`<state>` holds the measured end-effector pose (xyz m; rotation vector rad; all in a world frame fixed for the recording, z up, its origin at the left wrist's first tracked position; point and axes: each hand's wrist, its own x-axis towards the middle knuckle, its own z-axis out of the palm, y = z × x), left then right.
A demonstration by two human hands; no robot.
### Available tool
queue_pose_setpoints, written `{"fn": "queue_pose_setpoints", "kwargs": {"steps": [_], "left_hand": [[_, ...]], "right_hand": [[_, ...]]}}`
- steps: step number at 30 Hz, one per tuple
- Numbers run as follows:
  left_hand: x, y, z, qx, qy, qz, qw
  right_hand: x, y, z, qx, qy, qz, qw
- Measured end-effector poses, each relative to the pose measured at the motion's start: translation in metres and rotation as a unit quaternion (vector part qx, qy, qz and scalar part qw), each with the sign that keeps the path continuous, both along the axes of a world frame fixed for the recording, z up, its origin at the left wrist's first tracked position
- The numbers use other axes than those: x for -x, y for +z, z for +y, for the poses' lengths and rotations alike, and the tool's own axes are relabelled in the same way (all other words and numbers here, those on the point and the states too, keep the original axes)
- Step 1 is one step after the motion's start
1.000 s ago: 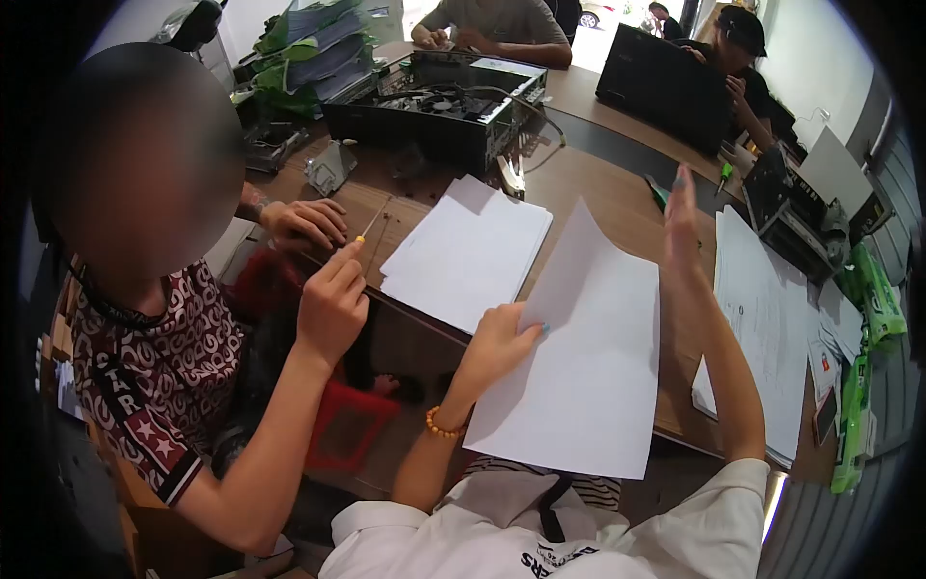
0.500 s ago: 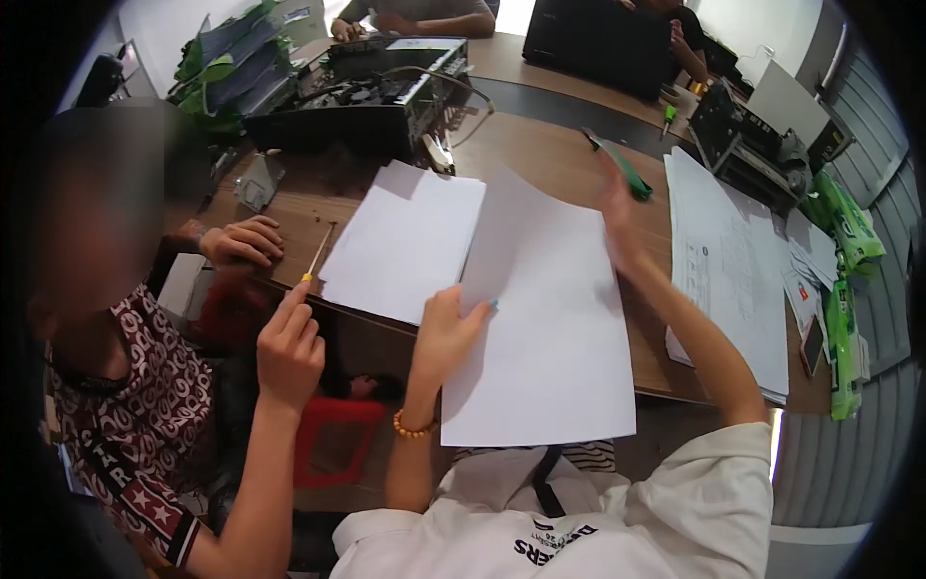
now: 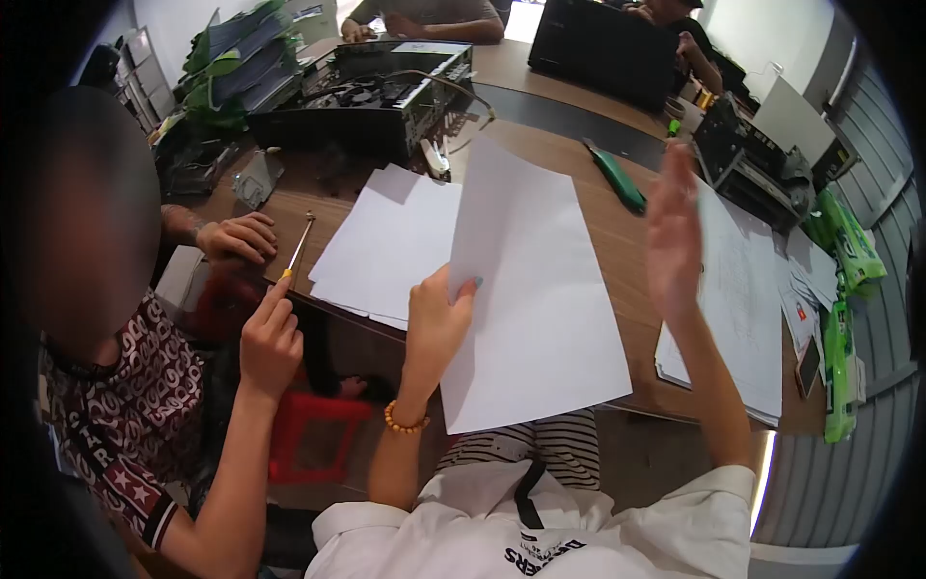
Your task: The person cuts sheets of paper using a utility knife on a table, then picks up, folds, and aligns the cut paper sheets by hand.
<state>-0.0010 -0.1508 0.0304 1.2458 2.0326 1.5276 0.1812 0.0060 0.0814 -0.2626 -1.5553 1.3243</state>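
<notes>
A large white sheet of paper (image 3: 535,289) is held up by my left hand (image 3: 439,318), thumb on its front face and fingers behind. The sheet is slightly curved and leans over the table edge. Left of it lies a loose stack of white paper (image 3: 386,241), partly covered by the sheet. My right hand (image 3: 675,232) is raised with fingers stretched out, holding nothing, apart from the sheet. It is a little blurred. Behind it lies a stack of printed papers (image 3: 728,318). A green-handled cutter (image 3: 614,176) rests on the table between the sheet and my right hand.
At the left a person's hand (image 3: 270,343) holds a yellow-handled screwdriver (image 3: 299,246). An opened computer case (image 3: 367,96) and a black monitor (image 3: 603,53) stand farther back. Green packets (image 3: 849,241) and a phone (image 3: 807,369) lie at the right. A red stool (image 3: 313,434) is below.
My right hand has moved away from the sheet's right edge, up and to the right. My left hand still grips the sheet, which has shifted slightly. The view has moved a little.
</notes>
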Motion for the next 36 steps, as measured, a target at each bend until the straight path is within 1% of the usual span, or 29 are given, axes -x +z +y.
{"fn": "queue_pose_setpoints", "kwargs": {"steps": [1,2,4,7,8,9,11,12,13,14,15,17,19,20,23,24,25,26,27,28,29,31,32,33,34,36], "left_hand": [[0.001,-0.005,0.0,-0.007,0.01,0.01,1.0],[0.001,-0.009,0.001,-0.009,0.009,-0.013,1.0],[0.001,-0.015,0.005,-0.015,0.014,-0.005,1.0],[-0.005,-0.01,0.007,-0.01,0.023,-0.001,1.0],[-0.007,-0.008,0.008,0.004,0.02,-0.003,1.0],[-0.007,-0.007,0.008,0.008,0.031,0.006,0.999],[-0.006,-0.005,0.006,-0.02,0.017,-0.013,1.0],[-0.006,-0.006,0.006,-0.016,0.033,-0.004,0.999],[-0.006,-0.007,0.008,-0.03,0.023,-0.006,0.999],[-0.005,-0.008,0.009,-0.044,0.014,-0.011,0.999],[-0.005,-0.007,0.009,-0.042,0.028,-0.004,0.999],[-0.006,-0.003,0.007,-0.041,0.033,-0.042,0.998],[-0.002,-0.001,0.004,-0.04,0.039,-0.048,0.997],[0.0,0.0,0.005,-0.055,0.027,-0.06,0.996],[0.01,0.004,0.006,-0.094,0.005,-0.089,0.992],[0.011,0.005,0.006,-0.111,-0.009,-0.109,0.988],[0.017,0.008,0.005,-0.114,-0.071,-0.175,0.975],[0.022,0.014,0.005,-0.096,-0.089,-0.169,0.977],[0.023,0.027,0.005,-0.056,-0.099,-0.195,0.974],[0.028,0.03,0.008,-0.052,-0.119,-0.15,0.98],[0.03,0.031,0.011,-0.055,-0.119,-0.186,0.974],[0.036,0.029,0.019,-0.096,-0.161,-0.238,0.953],[0.041,0.032,0.021,-0.071,-0.159,-0.219,0.96],[0.044,0.035,0.021,-0.045,-0.155,-0.199,0.967],[0.047,0.036,0.023,-0.043,-0.166,-0.201,0.964],[0.052,0.037,0.027,-0.041,-0.215,-0.231,0.948]], "right_hand": [[-0.001,0.014,-0.012,-0.062,-0.01,0.074,0.995],[0.002,0.009,-0.018,-0.061,-0.001,0.083,0.995],[-0.003,-0.006,-0.031,-0.033,-0.003,-0.017,0.999],[-0.017,-0.032,-0.047,-0.001,-0.001,-0.173,0.985],[-0.023,-0.039,-0.049,0.0,0.01,-0.166,0.986],[-0.03,-0.045,-0.052,-0.005,0.002,-0.198,0.98],[-0.044,-0.056,-0.057,-0.013,-0.011,-0.263,0.965],[-0.046,-0.06,-0.058,-0.021,-0.014,-0.294,0.955],[-0.045,-0.063,-0.058,-0.032,-0.017,-0.325,0.945],[-0.041,-0.065,-0.058,-0.037,-0.001,-0.319,0.947],[-0.038,-0.066,-0.058,-0.037,-0.003,-0.307,0.951],[-0.037,-0.069,-0.063,-0.029,-0.017,-0.285,0.958],[-0.04,-0.068,-0.066,-0.02,-0.042,-0.271,0.962],[-0.04,-0.064,-0.064,-0.021,-0.041,-0.27,0.962],[-0.039,-0.042,-0.046,-0.002,-0.073,-0.166,0.983],[-0.039,-0.026,-0.038,0.002,-0.073,-0.174,0.982],[-0.037,-0.009,-0.029,0.009,-0.083,-0.183,0.98],[-0.036,0.004,-0.018,0.058,-0.061,-0.202,0.976],[-0.037,0.014,-0.005,0.108,-0.043,-0.215,0.97],[-0.037,0.019,0.009,0.118,0.002,-0.251,0.961],[-0.035,0.018,0.022,0.127,0.05,-0.282,0.949],[-0.033,0.014,0.031,0.138,0.1,-0.257,0.951],[-0.034,0.016,0.034,0.138,0.086,-0.258,0.952],[-0.035,0.017,0.034,0.137,0.13,-0.251,0.949],[-0.038,0.018,0.033,0.136,0.174,-0.243,0.945],[-0.04,0.018,0.029,0.132,0.154,-0.255,0.945]]}}
